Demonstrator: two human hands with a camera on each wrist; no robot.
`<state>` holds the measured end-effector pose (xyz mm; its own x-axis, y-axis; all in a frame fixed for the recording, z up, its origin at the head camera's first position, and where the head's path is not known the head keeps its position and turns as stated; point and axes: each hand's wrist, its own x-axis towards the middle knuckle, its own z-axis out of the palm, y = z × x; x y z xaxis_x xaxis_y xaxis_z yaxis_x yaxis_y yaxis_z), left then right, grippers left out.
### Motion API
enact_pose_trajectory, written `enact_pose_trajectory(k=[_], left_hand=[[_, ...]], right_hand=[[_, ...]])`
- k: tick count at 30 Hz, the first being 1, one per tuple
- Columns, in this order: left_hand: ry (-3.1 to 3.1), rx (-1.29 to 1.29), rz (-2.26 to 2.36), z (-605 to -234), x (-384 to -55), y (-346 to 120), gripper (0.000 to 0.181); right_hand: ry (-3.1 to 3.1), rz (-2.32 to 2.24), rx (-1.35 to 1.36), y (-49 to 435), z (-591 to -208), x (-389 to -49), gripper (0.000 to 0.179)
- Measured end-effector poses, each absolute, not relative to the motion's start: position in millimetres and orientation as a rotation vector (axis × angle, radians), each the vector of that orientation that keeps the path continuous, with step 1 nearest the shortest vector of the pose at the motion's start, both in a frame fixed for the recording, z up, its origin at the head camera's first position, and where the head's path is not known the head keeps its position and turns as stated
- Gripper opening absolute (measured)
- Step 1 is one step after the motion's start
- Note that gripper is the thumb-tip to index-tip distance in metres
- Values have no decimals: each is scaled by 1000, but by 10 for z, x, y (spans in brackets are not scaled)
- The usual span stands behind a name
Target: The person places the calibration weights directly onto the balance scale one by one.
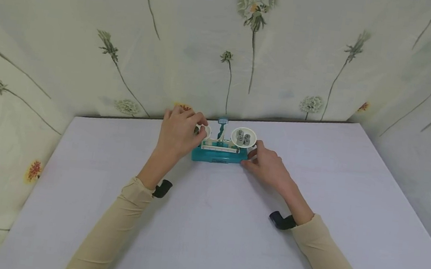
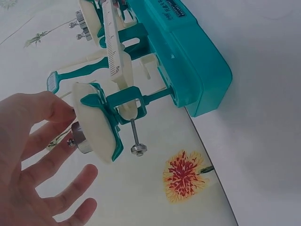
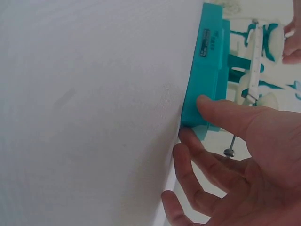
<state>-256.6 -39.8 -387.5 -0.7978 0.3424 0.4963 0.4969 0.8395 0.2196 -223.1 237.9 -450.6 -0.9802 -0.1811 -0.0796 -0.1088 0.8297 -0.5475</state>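
Note:
A teal balance scale with two white pans stands near the table's back edge. Several small metal weights are on its right pan. At the left pan my left hand pinches a metal weight with a small knob, thumb and forefinger about it, the other fingers spread. My right hand grips the right end of the scale's base. Its thumb lies on the front face and the forefinger curls round the end.
The white table ends just behind the scale, against a hanging cloth printed with dandelions. A black strap piece sits at the left wrist, another black piece at the right. Metal adjusting nuts stick out at the beam's ends.

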Motion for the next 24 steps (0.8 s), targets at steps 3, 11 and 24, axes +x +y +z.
enact_pose_trajectory(k=[3,11,24], left_hand=[[-2588,-615,-481,-3869,-2562,-403,11],[-2631,-572,-484,-3819,-2529,-459,12],[-2633,-542,-437,-3835,-2401,-652,16]], right_hand=[[2881,-853,-231,2376,-4501,-2231,52],[2885,-839,-231,2375,-4517,-2250,53],[2875,-853,-222,2369,-4506,-2234,54]])
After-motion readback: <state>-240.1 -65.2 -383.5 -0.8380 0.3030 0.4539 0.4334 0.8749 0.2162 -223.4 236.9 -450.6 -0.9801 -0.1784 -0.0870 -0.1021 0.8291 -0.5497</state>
